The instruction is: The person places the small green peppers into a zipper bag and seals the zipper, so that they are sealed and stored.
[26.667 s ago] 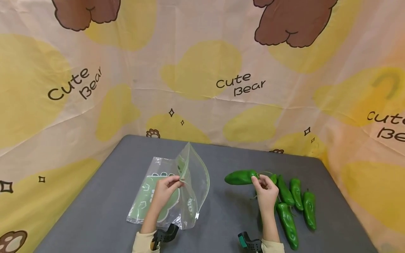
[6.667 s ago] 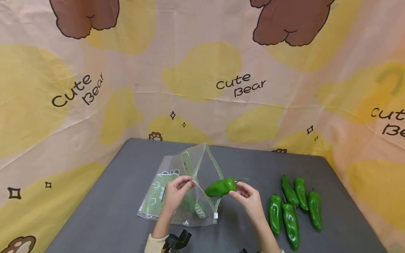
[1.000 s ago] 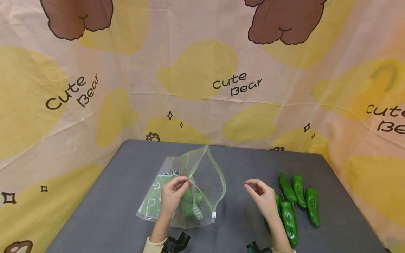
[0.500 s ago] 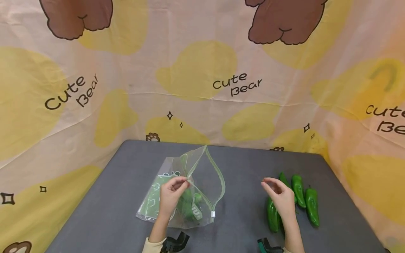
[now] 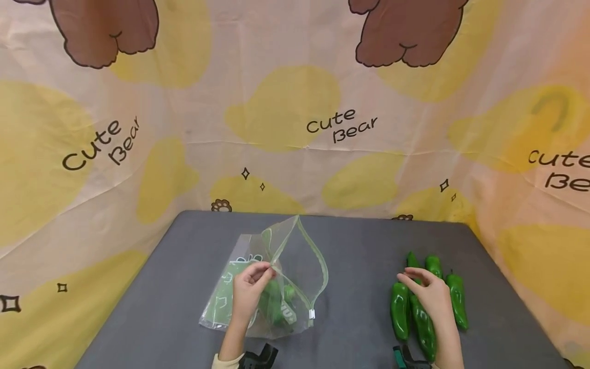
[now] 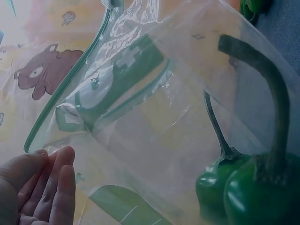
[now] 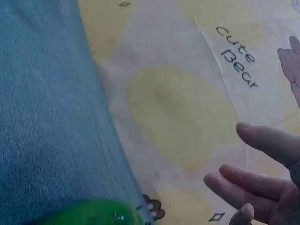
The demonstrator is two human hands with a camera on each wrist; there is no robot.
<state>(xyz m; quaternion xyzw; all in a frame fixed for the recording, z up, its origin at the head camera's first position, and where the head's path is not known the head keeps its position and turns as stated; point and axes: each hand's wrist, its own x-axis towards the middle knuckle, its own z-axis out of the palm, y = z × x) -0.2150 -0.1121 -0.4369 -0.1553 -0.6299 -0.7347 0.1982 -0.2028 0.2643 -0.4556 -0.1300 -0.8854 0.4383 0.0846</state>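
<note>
A clear zip bag with green print [image 5: 216,302] stands on the table, its mouth spread toward the right. My left hand [image 5: 249,292] pinches the near rim of that mouth between thumb and fingers. Through the film in the left wrist view, green peppers [image 6: 262,192] with long stems show inside the bag. Over the loose peppers on the right hovers my right hand [image 5: 433,292], thumb and fingers apart and holding nothing. Nearest to it are a pepper [image 5: 400,312] and another pepper [image 5: 423,328] beside it; the hand partly covers the farther ones.
A white slider [image 5: 312,314] sits at the near end of the bag's zip. One pepper [image 5: 457,300] lies at the right of the group. Behind the grey table [image 5: 350,241] hangs a bear-patterned cloth [image 5: 276,107].
Over the last second my right hand has moved right, from beside the bag to above the peppers. The pepper it held earlier has left it. My left hand keeps the bag's rim.
</note>
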